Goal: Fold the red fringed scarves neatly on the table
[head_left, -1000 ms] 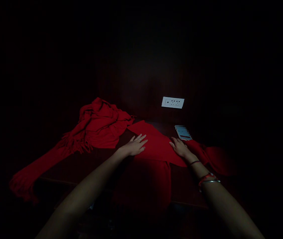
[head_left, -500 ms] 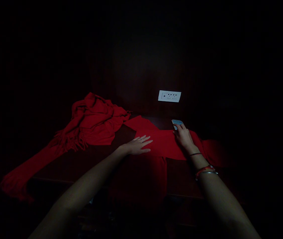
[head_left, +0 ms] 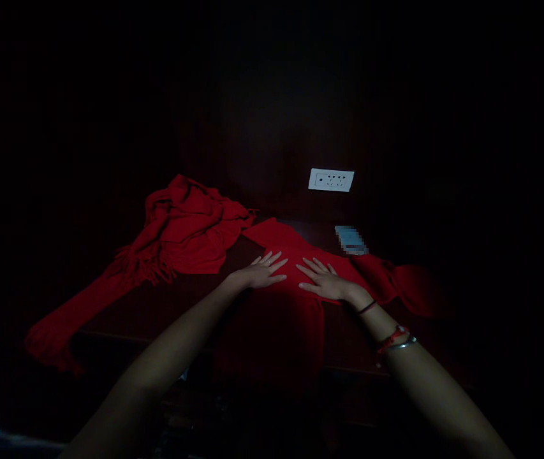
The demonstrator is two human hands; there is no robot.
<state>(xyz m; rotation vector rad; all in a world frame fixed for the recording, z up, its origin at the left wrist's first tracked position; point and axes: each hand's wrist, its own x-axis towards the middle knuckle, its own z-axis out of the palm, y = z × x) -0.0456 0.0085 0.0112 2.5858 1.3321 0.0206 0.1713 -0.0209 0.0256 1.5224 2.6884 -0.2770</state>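
Observation:
A red scarf [head_left: 291, 322] lies across a dark surface, one part hanging over the front edge. My left hand [head_left: 263, 273] rests flat on it with fingers spread, a ring on one finger. Just to the right, my right hand [head_left: 324, 280] also lies palm down on the red cloth, fingers apart, with bracelets at the wrist. Neither hand grips anything. Behind the right hand, a phone [head_left: 351, 240] lies on the surface at the cloth's far edge.
To the left is a crumpled heap of red fringed cloth [head_left: 188, 226], with a strip trailing over the front edge. A white socket plate [head_left: 331, 180] is on the dark wall behind. The surroundings are mostly too dark to make out.
My right hand has let go of the phone and moved left and nearer, onto the red scarf. The phone stays near the wall. My left hand keeps its place on the cloth.

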